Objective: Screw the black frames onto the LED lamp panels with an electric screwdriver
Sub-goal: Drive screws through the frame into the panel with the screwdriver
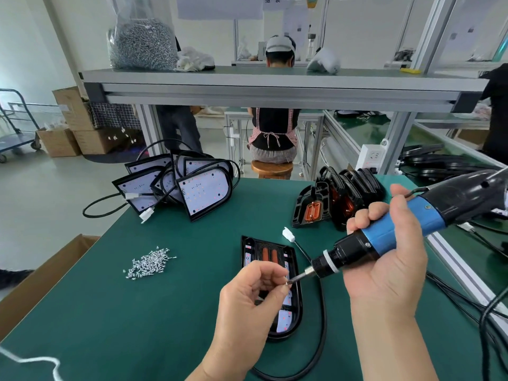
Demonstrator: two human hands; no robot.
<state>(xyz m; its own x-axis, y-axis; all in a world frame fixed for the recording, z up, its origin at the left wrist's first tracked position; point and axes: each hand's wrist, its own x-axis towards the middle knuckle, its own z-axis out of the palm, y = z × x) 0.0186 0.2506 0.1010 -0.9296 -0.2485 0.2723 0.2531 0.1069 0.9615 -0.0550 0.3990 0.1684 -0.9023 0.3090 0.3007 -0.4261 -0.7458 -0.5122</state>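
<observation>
left hand (247, 295) over the framed panel (295, 320), thumb and forefinger pinching a screw (288, 282) onto the bit. right hand (384, 259) just right of the panel, fingers wrapped round the electric screwdriver (390, 229). loading step, i'd say; next, swing the bit down squarely into a frame hole. loose screws (148, 264) wait left of it.

Left hand (247, 294) pinches with thumb and forefinger; right hand (384, 257) curls gripping.
</observation>
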